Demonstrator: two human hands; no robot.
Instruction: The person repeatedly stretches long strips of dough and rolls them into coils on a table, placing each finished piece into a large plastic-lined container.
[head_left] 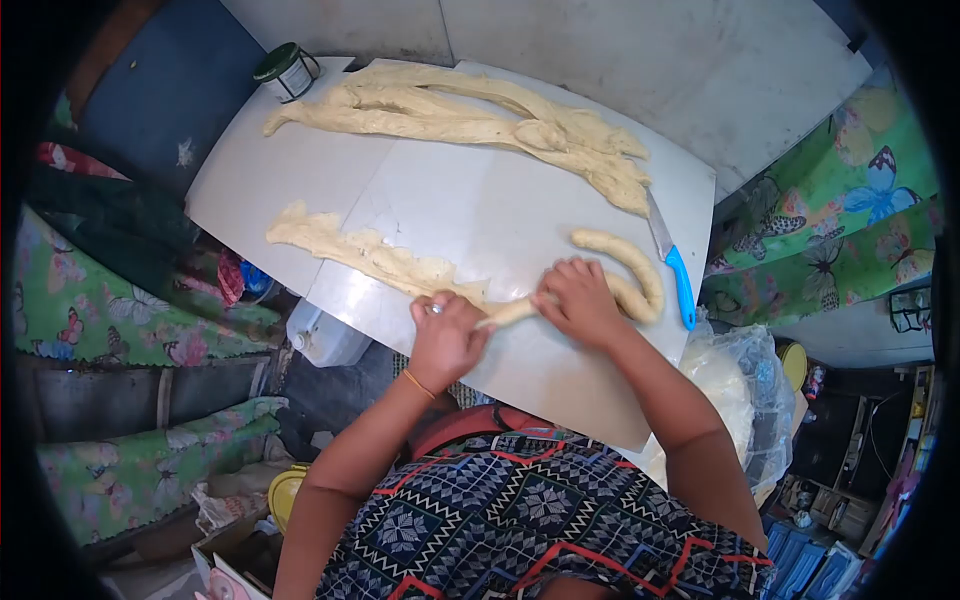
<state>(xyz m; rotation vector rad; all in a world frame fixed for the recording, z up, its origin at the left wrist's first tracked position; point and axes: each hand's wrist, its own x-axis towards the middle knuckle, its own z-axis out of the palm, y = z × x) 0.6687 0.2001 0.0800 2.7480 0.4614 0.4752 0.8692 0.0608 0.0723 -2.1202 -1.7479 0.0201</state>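
A long strip of dough [385,262] lies along the near part of the white table, flat and ragged at its left end. My left hand [447,335], with a ring and an orange wristband, has its fingers curled on the strip. To its right, my right hand [582,300] presses curled fingers on the narrower, rolled part. Beyond the right hand the smooth dough rope [650,275] bends round in a hook shape. The undersides of both hands are hidden.
A big mass of dough [450,118] stretches along the table's far side. A knife with a blue handle [681,288] lies at the right edge. A lidded tub [286,72] stands at the back left. Plastic bags [735,390] are beside the table on the right.
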